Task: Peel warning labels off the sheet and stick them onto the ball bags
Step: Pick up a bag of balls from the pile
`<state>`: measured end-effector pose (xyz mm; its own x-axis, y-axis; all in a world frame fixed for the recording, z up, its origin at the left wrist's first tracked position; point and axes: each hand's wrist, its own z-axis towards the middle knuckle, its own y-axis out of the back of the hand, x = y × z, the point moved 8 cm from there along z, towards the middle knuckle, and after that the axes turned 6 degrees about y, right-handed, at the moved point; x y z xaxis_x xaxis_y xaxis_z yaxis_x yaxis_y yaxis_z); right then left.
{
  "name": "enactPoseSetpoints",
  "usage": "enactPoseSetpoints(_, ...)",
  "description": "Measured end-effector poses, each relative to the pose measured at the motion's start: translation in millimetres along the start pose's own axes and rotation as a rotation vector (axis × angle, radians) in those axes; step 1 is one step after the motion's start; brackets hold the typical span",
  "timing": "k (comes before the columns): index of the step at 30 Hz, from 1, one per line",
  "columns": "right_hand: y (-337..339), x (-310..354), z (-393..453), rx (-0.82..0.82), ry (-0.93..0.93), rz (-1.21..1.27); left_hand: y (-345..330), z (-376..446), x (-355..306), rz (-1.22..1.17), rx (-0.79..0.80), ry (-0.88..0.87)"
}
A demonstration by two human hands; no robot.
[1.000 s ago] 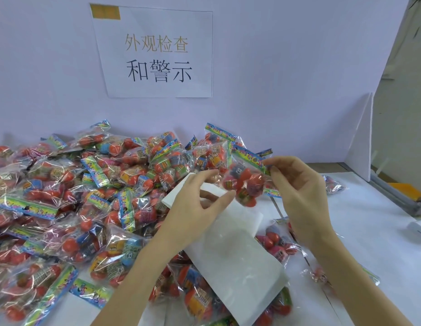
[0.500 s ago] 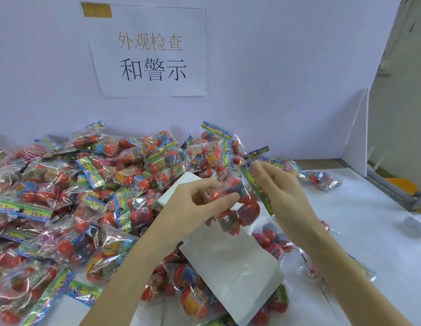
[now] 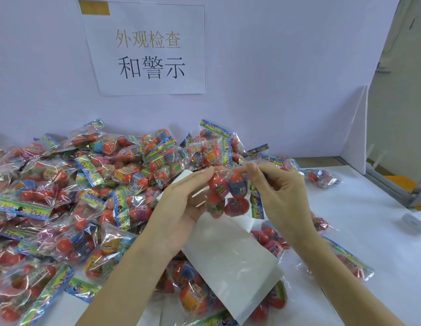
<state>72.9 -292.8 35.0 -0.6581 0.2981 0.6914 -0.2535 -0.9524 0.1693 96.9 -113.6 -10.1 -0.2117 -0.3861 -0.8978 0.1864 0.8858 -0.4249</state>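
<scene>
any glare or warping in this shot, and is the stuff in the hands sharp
Head view: soft, even light; white glare streaks on the ball bag both hands hold and on the label sheet. Wide-angle bending shows at the partition edge. The left hand and right hand look reasonably sharp; fine bag print stays unreadable.

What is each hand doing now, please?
Left hand: holds the white label sheet; fingers touch the ball bag.
Right hand: pinches the top edge of the ball bag.

Bags heaped left, table (image 3: 360,222) bare right.
Held bag (image 3: 228,196) between both hands, above label sheet (image 3: 230,262); sign (image 3: 148,50) on wall behind heap (image 3: 70,184).
</scene>
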Motion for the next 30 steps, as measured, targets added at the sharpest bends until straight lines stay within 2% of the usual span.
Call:
enactPoseSetpoints(2,-2,0,-2,-0.015,0.000,0.005,-1,0,5,-0.077,-0.016,0.026)
enactPoseSetpoints(8,-2,-5,-1,-0.015,-0.079,0.011,7,1,8,-0.054,-0.133,0.008)
enactPoseSetpoints(10,1,-5,2,-0.004,-0.092,-0.010,13,0,-4,0.095,-0.175,-0.102)
enactPoseSetpoints(13,7,-8,5,-0.022,-0.116,0.010,7,-5,-17,0.324,-0.101,-0.251)
enactPoseSetpoints(15,7,-11,5,0.003,-0.127,0.014,8,-1,-14,0.254,-0.083,-0.224)
enactPoseSetpoints(18,3,-15,2,0.042,-0.170,0.055,9,2,-5,0.014,-0.054,-0.094)
enactPoseSetpoints(20,1,-15,3,0.055,-0.180,0.064,9,3,-3,-0.018,-0.061,-0.086)
enactPoseSetpoints(21,0,-16,4,0.060,-0.175,0.043,11,1,-5,0.041,-0.100,-0.137)
enactPoseSetpoints(22,-1,-17,4,0.070,-0.170,0.023,15,-2,-12,0.211,-0.178,-0.250)
enactPoseSetpoints(24,-6,-23,0,0.120,-0.218,0.033,9,-18,-33,0.731,-0.369,-0.630)
enactPoseSetpoints(25,-10,-29,-3,0.151,-0.269,0.087,2,-27,-39,0.892,-0.418,-0.782)
enactPoseSetpoints(26,-17,-34,-7,0.178,-0.349,0.186,0,-32,-42,0.932,-0.447,-0.851)
enactPoseSetpoints(28,-29,-47,-16,0.220,-0.535,0.372,5,-33,-45,0.870,-0.477,-0.861)
enactPoseSetpoints(30,-40,-49,-21,0.338,-0.603,0.394,12,-30,-45,0.787,-0.505,-0.814)
